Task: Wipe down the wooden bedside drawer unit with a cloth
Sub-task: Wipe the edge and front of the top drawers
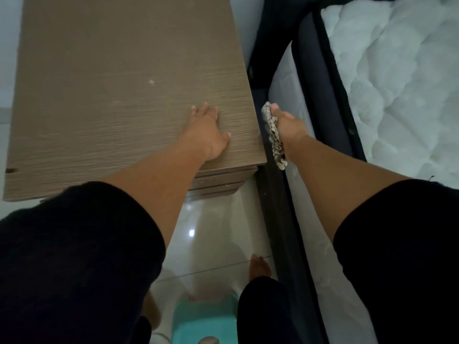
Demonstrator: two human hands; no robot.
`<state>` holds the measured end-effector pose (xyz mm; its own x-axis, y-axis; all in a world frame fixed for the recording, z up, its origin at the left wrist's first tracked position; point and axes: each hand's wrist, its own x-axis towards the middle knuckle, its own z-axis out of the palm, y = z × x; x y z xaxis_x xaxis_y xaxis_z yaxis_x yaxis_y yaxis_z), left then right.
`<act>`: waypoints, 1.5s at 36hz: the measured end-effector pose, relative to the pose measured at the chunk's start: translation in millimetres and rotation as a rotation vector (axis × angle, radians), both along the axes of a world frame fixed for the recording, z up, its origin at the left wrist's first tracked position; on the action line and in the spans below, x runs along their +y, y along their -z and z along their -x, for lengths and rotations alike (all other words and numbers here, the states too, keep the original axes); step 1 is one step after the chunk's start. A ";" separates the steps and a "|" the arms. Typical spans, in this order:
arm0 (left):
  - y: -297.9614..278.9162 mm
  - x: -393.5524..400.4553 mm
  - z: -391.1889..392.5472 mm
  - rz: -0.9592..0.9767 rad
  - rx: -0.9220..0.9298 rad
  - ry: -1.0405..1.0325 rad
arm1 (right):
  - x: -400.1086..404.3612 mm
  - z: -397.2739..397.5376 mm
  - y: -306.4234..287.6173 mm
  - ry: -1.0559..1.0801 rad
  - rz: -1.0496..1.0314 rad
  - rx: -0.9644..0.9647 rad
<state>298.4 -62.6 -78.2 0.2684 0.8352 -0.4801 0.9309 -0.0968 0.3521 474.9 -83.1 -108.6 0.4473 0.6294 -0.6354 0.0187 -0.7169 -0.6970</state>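
The wooden bedside drawer unit [119, 90] fills the upper left, seen from above, its grey-brown grained top bare apart from a small white speck. Drawer fronts show under its near right corner. My left hand [207, 131] lies flat on the top near the right edge, fingers spread, holding nothing. My right hand [285, 122] is down in the narrow gap between the unit's right side and the bed, shut on a checked beige cloth [273, 135]. The cloth hangs against the unit's right side edge.
A bed with a white quilted mattress [397, 83] and a dark frame [330, 78] stands close on the right. Glossy pale floor tiles [211, 219] lie below, with a bare foot [259, 266] and a turquoise plastic tub [206, 321] at the bottom.
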 end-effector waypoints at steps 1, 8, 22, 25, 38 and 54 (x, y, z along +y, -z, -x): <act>0.6 6.2 -4.4 0.002 0.002 0.011 | 4.2 -1.1 -0.4 -0.008 -0.003 0.003; 9.0 48.8 -27.1 -0.087 0.049 0.186 | 42.9 -16.2 23.7 -0.050 -0.117 0.198; 36.5 81.0 -33.8 -0.585 0.104 0.223 | 65.8 -22.9 56.6 -0.263 -0.531 0.335; 34.1 83.2 -33.9 -0.583 0.091 0.207 | 64.8 -18.8 47.8 -0.329 -0.499 0.292; 39.6 57.2 -18.7 -0.513 0.028 0.140 | 37.9 -11.0 58.8 -0.281 -0.574 0.358; 35.3 -15.2 43.2 -0.527 -0.018 0.029 | -45.8 3.9 65.2 -0.187 -0.694 0.244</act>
